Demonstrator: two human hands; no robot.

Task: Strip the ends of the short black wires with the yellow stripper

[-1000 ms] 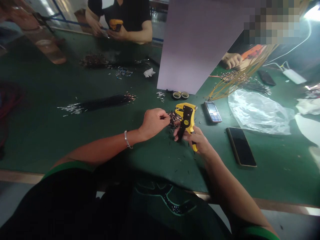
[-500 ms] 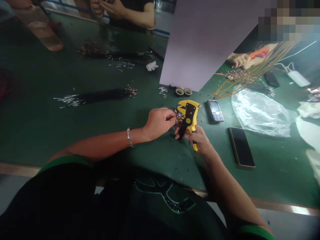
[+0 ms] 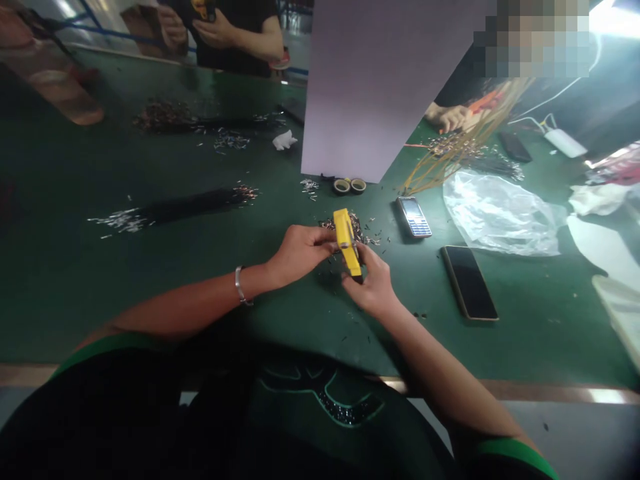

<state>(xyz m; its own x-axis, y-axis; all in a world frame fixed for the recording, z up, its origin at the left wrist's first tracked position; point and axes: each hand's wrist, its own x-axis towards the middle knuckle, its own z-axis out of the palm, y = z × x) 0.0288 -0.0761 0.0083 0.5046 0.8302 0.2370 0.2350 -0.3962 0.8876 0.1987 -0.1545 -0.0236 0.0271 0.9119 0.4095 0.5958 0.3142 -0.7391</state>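
My right hand (image 3: 371,280) is wrapped round the handles of a yellow and black wire stripper (image 3: 346,235), now turned so that its narrow edge faces me. My left hand (image 3: 303,253) is closed in a pinch, its fingertips at the left side of the tool; whatever they hold is too small to make out. Beneath and behind the tool lies a heap of small dark and coppery bits (image 3: 359,228), partly hidden by it. On the left, a bundle of black wires (image 3: 187,203) with bare silvery ends lies on the green table (image 3: 200,267).
A keypad phone (image 3: 414,217), a dark smartphone (image 3: 469,283) and a clear plastic bag (image 3: 500,210) lie to the right. Two tape rolls (image 3: 350,186) sit before a tall pale panel (image 3: 360,93). Co-workers' hands (image 3: 450,119) show across the table, beside yellow wires (image 3: 435,163).
The wire stripper has rotated from showing its broad side to edge-on, and my right hand turned with it. My left hand keeps its pinch beside the tool. The camera view has shifted slightly.
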